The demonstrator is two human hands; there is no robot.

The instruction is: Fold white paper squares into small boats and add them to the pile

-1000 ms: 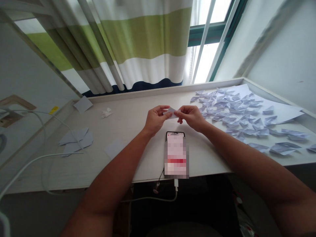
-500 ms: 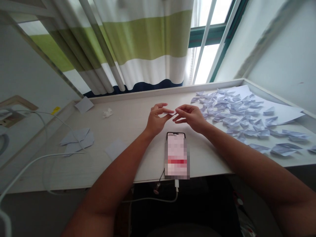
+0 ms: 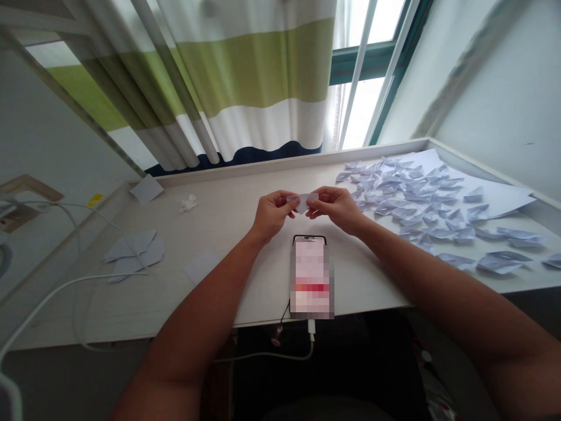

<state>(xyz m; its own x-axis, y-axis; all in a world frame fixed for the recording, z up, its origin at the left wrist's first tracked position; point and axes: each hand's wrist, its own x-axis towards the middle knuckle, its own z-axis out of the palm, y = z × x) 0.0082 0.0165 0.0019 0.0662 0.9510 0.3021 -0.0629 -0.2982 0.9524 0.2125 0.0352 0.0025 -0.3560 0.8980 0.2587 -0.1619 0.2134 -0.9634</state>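
Observation:
A small folded piece of white paper (image 3: 302,203) is held up between my two hands, its lower edge coming to a point. My left hand (image 3: 274,215) pinches its left side between thumb and fingers. On its right side, my right hand (image 3: 335,206) grips it the same way. Just below the hands a phone (image 3: 311,269) lies on the white desk (image 3: 236,204), its screen blurred out. To the right of my right hand spreads a crowd of small folded paper boats (image 3: 407,193).
Loose paper sheets (image 3: 134,251) lie at the left, with another square sheet (image 3: 147,189) by the back corner. A crumpled scrap (image 3: 188,203) sits near them. White cables (image 3: 52,298) cross the left side. A charging plug (image 3: 311,327) hangs off the front edge. Large paper (image 3: 504,193) lies under the boats.
The paper has turned so its flat face now shows between my hands; before, only a thin edge was visible. My left hand's fingers have curled in around it.

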